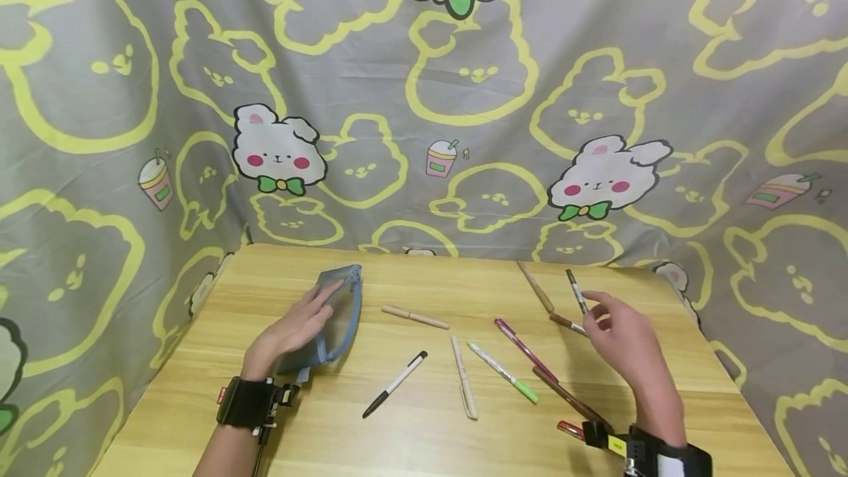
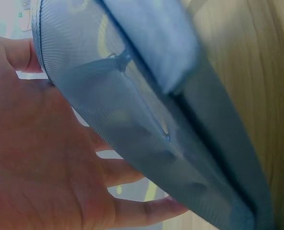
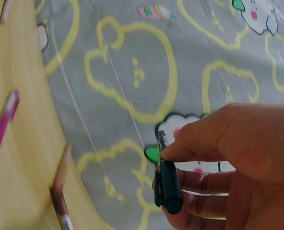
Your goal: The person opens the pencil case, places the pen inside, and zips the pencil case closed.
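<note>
A blue-grey mesh pencil pouch (image 1: pixel 342 319) with a zip lies tilted at the left of the table. My left hand (image 1: pixel 294 326) rests on it, its fingers fairly straight along the mesh; in the left wrist view, the pouch (image 2: pixel 108 96) covers some fingertips. At the right, my right hand (image 1: pixel 623 333) pinches a dark pen (image 1: pixel 576 291) between thumb and fingers, above the table. The right wrist view shows this pen's (image 3: pixel 171 189) dark clip end towards the camera. Below that hand, a brown pen (image 1: pixel 567 324) lies on the wood.
Across the wooden table (image 1: pixel 318 440) lie a beige pen (image 1: pixel 415 316), a white-and-black pen (image 1: pixel 395 384), another beige pen (image 1: pixel 464 377), a green-tipped pen (image 1: pixel 503 372), a magenta pen (image 1: pixel 526 350), a dark brown pen (image 1: pixel 568 394), a red pen (image 1: pixel 570 429) and a tan pen (image 1: pixel 535 285). A patterned curtain (image 1: pixel 371 79) borders the table.
</note>
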Motion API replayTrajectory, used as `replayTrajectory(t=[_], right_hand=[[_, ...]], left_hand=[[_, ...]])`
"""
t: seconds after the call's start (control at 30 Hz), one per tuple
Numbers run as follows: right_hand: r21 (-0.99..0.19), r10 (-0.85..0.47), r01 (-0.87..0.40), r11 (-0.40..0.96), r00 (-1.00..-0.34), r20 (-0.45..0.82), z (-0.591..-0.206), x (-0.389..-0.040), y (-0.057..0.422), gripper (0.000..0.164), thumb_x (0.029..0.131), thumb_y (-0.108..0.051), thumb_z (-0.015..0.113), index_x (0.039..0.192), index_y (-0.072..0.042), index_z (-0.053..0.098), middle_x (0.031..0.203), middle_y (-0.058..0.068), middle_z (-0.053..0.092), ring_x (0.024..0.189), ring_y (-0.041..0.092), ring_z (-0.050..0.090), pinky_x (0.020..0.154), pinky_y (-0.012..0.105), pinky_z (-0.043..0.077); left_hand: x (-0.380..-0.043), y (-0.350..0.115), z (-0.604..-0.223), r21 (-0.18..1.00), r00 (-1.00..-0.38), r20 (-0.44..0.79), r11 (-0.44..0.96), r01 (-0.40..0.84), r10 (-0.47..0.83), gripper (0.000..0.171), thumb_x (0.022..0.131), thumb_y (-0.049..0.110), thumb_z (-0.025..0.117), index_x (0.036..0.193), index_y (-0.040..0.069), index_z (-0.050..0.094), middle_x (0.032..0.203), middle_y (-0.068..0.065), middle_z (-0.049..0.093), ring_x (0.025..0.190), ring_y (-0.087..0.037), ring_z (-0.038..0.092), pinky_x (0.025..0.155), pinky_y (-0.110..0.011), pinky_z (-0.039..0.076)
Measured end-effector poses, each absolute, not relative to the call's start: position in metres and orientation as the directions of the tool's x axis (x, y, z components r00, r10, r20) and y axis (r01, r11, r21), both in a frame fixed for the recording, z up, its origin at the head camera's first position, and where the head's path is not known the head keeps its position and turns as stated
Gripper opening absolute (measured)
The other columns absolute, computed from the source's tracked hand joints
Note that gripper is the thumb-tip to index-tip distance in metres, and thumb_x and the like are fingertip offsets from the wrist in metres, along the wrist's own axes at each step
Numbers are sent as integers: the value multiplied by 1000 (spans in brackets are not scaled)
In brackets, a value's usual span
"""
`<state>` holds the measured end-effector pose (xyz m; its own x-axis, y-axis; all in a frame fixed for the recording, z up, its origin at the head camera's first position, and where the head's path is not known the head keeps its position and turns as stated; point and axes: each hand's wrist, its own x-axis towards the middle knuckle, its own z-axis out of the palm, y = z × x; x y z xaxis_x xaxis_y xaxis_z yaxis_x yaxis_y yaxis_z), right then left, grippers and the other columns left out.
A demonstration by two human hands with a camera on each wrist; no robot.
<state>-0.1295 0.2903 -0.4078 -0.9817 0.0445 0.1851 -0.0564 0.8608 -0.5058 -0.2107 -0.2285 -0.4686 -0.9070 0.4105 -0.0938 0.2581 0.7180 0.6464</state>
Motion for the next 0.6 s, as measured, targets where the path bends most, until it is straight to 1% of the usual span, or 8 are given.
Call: replayTrajectory(t=[0.1, 0.17, 0.33, 0.47, 0.6], right_hand=[[-526, 27, -69, 847, -985, 173, -407, -136, 276, 42, 97, -7, 61, 137, 4, 59, 101, 20, 70, 86, 34, 70, 59, 35, 53], [-543, 22, -71, 837, -986, 164, -405, -141, 266, 42, 97, -7, 62, 138, 4, 58, 100, 19, 70, 85, 33, 70, 58, 35, 54], [-571, 34, -69, 818, -985, 167, -401, -152, 238, 41, 98, -7, 62, 138, 2, 60, 101, 17, 70, 84, 30, 72, 56, 32, 54], [-577, 35, -90, 812, -979, 203, -401, -159, 213, 39, 97, -7, 62, 136, 1, 62, 101, 15, 71, 86, 31, 72, 59, 35, 56], [-587, 10, -138, 797, -970, 242, -409, -164, 184, 37, 96, -7, 62, 132, -2, 66, 98, 11, 73, 85, 27, 73, 62, 36, 57]], left_hand=[[-212, -229, -468, 648, -899, -90, 711, 273, 428, 57, 111, 26, 28, 165, 10, 19, 164, -36, 7, 148, -59, 10, 109, -80, 17], [-213, -228, -467, 655, -898, -104, 709, 261, 427, 58, 111, 27, 27, 165, 11, 17, 165, -34, 6, 150, -56, 8, 111, -79, 16], [-215, -227, -464, 675, -895, -99, 690, 260, 434, 57, 111, 24, 27, 166, 12, 17, 166, -32, 5, 151, -54, 7, 112, -78, 15], [-213, -226, -464, 696, -883, -81, 660, 282, 463, 56, 111, 23, 26, 165, 10, 16, 166, -33, 6, 151, -55, 5, 112, -78, 13], [-207, -232, -465, 716, -881, -82, 642, 273, 466, 56, 112, 23, 24, 165, 8, 15, 166, -32, 5, 151, -55, 3, 112, -78, 10]])
